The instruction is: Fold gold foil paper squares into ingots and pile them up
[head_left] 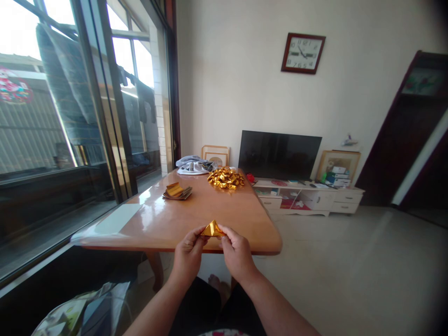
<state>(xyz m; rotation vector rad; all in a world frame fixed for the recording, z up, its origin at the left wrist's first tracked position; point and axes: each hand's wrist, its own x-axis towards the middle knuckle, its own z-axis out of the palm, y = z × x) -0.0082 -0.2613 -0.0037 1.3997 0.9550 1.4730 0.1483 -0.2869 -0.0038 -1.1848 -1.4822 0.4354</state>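
The left hand (189, 254) and the right hand (238, 252) are each pinched closed, thumb against fingers, on opposite ends of a folded gold piece (213, 228). They hold it peak upward at the near edge of the table (217, 205). Beyond, toward the left edge, lies a stack of sheets (178, 192), gold on top. A heap of shiny gold pieces (227, 178) sits by the far right corner, with bundled cloth (194, 165) at the far left corner.
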